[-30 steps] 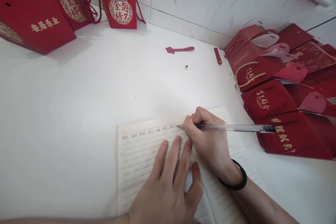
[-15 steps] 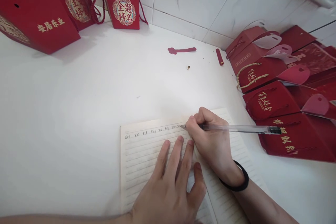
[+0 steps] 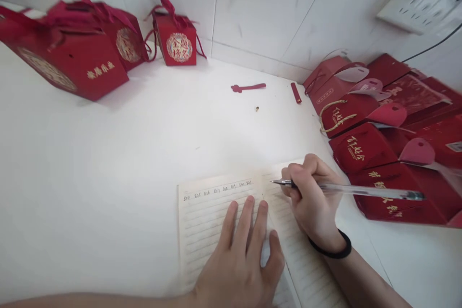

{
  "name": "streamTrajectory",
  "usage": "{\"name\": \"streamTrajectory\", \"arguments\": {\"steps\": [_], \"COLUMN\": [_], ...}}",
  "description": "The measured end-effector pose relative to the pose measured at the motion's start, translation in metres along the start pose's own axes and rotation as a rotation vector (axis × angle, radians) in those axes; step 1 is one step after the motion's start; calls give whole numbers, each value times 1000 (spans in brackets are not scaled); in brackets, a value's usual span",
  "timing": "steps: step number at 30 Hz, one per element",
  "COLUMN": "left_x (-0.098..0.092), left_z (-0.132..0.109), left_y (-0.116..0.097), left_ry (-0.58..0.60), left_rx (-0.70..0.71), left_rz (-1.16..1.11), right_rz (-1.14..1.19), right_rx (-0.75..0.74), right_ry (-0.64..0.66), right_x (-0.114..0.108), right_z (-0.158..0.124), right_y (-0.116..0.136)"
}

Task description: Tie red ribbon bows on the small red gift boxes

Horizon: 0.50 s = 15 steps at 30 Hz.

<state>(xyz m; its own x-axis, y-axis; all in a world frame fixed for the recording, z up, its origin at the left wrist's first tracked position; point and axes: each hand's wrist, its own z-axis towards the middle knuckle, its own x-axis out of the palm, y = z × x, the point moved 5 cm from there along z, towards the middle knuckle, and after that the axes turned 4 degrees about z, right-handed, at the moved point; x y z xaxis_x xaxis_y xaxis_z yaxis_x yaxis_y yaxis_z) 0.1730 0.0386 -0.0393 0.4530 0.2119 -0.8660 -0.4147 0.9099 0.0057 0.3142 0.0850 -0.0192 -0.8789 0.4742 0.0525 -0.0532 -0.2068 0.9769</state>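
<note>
An open lined notebook [image 3: 202, 231] lies on the white table, with a row of handwritten numbers along the top of its left page. My left hand [image 3: 241, 260] rests flat on that page, fingers spread, just below the numbers. My right hand [image 3: 315, 202] is closed round a clear-barrelled pen [image 3: 375, 191]. The pen's tip points left, over the top of the right page near the fold. Whether the tip touches the paper I cannot tell. A black band [image 3: 334, 248] circles my right wrist.
Red gift boxes [image 3: 97, 70] with ribbons stand at the back left, beside a smaller red box [image 3: 178, 43]. Several red boxes [image 3: 364, 149] crowd the right side. A red strip with a flower-shaped end [image 3: 249, 87], a short red strip [image 3: 296, 93] and a tiny brass-coloured piece [image 3: 257, 109] lie behind the notebook. A power strip [image 3: 422, 2] is on the wall.
My right hand has moved right with the pen, from the end of the number row to over the right page. The last number now shows whole. The camera view has shifted.
</note>
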Motion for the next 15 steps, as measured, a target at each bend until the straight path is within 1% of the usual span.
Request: {"name": "streamTrajectory", "arguments": {"steps": [2,4,6,7,8,9,10,11,12,13,14,15], "left_x": [4,15,32,42,52,61,69,72,69,61,47,28], "left_z": [-3,-7,-10,-10,-10,-8,-6,-3,1,6,11,19], "left_y": [0,-5,-10,-11,-10,-5,1,6,12,20,30,45], "left_ry": [-80,-161,-242,-260,-249,-203,-123,-33,49,114,158,160], "left_rx": [-22,-19,-7,-20,-55,-105,-144,-130,-115,-93,-75,-75], "left_rz": [60,147,230,264,279,267,230,160,74,-6,-86,-114], "right_rz": [-2,-88,-191,-217,-219,-207,-195,-196,-207,-227,-258,-299], "right_rx": [-21,3,78,115,152,178,189,181,165,148,128,103], "right_ry": [-39,-82,-92,-88,-86,-93,-91,-77,-52,-35,-21,-8], "right_x": [-8,-16,-21,-22,-23,-23,-23,-22,-20,-18,-17,-16], "right_z": [7,16,27,32,37,41,44,46,46,46,45,44], "right_y": [-2,-8,-18,-24,-29,-33,-37,-39,-40,-41,-41,-41]}}
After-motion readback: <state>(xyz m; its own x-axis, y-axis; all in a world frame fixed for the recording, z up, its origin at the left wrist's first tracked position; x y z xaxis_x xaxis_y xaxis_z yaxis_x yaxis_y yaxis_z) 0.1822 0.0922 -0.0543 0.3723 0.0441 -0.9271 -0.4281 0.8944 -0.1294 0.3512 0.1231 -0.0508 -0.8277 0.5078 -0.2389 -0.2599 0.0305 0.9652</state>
